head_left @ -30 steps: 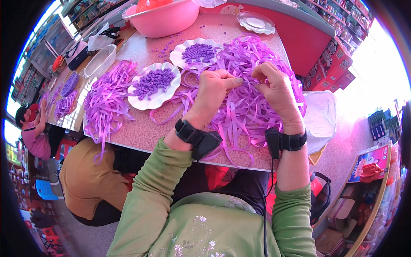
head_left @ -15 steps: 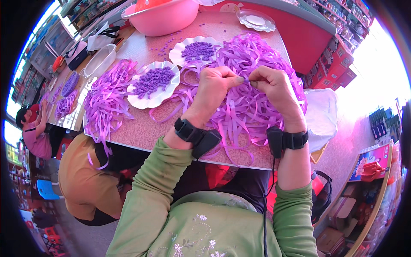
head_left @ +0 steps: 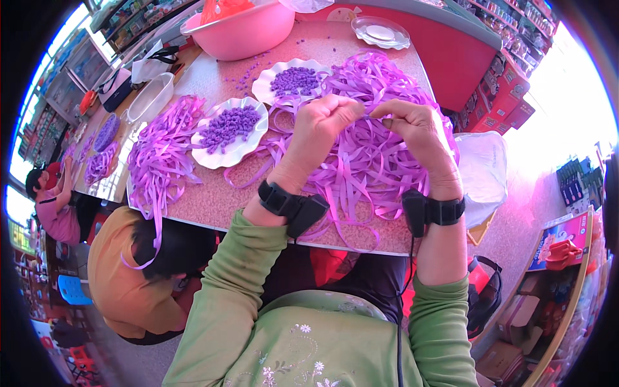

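Note:
Over a big heap of purple ribbons [head_left: 367, 161], my left hand [head_left: 327, 119] is closed in a pinch. My right hand [head_left: 412, 124] faces it, thumb and forefinger pinched, the tips almost touching the left ones. A small purple bit between the fingertips looks like ribbon; whether a bead is on it I cannot tell. Left of my hands, a white wavy-edged plate [head_left: 250, 143] carries purple beads [head_left: 227, 129]. Farther back, a second white plate [head_left: 259, 89] holds more purple beads [head_left: 294, 82]. Black straps with small boxes sit on both my wrists.
Another ribbon bundle [head_left: 164, 148] hangs over the table edge at left. Loose beads lie near the pink basin [head_left: 248, 32]. A clear dish [head_left: 380, 32] stands at the back right. Beside me at left, a person in mustard [head_left: 132, 277] bends low; another person in pink [head_left: 58, 206] sits farther off.
My left hand's fingers have curled tighter, and my right fingers have straightened a little at the pinch. The person in mustard has leaned, showing their dark hair. The view has shifted slightly.

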Demonstrator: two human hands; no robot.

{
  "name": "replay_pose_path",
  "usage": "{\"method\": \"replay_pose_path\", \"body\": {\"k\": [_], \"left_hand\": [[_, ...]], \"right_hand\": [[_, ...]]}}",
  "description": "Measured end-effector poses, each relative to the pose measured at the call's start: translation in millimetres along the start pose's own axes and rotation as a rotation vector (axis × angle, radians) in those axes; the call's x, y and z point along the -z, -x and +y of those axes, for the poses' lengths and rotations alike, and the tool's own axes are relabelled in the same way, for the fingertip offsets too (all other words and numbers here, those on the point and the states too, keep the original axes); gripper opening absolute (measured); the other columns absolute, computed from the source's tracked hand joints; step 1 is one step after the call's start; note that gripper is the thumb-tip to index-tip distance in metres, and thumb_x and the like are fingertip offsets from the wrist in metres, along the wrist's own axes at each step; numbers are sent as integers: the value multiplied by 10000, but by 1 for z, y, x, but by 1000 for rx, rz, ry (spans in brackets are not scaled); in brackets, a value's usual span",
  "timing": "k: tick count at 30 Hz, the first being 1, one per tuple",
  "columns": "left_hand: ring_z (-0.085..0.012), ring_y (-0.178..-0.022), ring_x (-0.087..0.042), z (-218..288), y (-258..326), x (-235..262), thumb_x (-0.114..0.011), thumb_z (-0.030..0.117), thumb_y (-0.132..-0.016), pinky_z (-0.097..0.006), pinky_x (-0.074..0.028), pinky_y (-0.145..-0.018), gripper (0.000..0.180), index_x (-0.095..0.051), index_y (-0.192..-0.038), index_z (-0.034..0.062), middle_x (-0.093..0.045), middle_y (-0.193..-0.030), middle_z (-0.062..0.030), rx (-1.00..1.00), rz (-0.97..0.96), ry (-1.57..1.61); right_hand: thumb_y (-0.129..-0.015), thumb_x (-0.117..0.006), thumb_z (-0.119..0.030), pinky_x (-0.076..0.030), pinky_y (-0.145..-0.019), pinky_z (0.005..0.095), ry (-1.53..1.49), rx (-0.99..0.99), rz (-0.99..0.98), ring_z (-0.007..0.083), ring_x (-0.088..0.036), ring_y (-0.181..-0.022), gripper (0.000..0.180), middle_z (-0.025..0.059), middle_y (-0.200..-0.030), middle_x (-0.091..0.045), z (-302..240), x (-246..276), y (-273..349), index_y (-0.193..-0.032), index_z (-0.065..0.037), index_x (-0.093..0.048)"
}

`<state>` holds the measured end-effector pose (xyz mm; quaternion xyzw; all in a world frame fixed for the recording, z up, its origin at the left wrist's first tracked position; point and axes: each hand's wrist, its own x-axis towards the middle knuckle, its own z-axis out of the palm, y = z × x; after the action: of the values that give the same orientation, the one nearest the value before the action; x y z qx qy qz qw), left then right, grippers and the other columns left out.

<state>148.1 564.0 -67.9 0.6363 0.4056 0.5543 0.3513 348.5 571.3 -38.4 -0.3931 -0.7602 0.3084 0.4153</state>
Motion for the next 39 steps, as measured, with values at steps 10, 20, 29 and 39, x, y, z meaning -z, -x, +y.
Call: {"method": "replay_pose_path", "body": {"k": [10,20,29,39], "left_hand": [[-38,-650,-503,2,8,-16,-773,63,-772,-206,-419,-582,172,-706,-917,-3,-613,-709,37,76,-53,161],[-2,-456,-342,8,2,19,-708,189,-877,-210,-238,-404,215,-647,-797,-2,-487,-602,46,368,66,410],[-56,-401,-345,2,2,16,-628,90,-852,-219,-255,-375,155,-582,-715,35,-420,-540,31,362,82,506],[-105,-502,-444,48,-6,23,-537,240,-975,-258,-329,-441,213,-561,-899,42,-494,-649,-5,127,196,1037]], "right_hand": [[-830,-575,35,-444,-678,229,106,96,-12,80,-570,-762,149,13,-811,-651,-1,-4,0,-919,1,-690],[-812,-625,48,-436,-628,207,140,65,292,59,-538,-686,160,-20,-763,-641,20,13,-5,-928,-19,-712],[-901,-560,19,-367,-524,197,-581,-101,795,71,-510,-595,185,5,-715,-569,33,17,-11,-1053,25,-665],[-893,-593,-56,-402,-554,203,-956,-97,-178,256,-674,-851,48,197,-1151,-633,-9,-43,-2,-918,-16,-584]]}}
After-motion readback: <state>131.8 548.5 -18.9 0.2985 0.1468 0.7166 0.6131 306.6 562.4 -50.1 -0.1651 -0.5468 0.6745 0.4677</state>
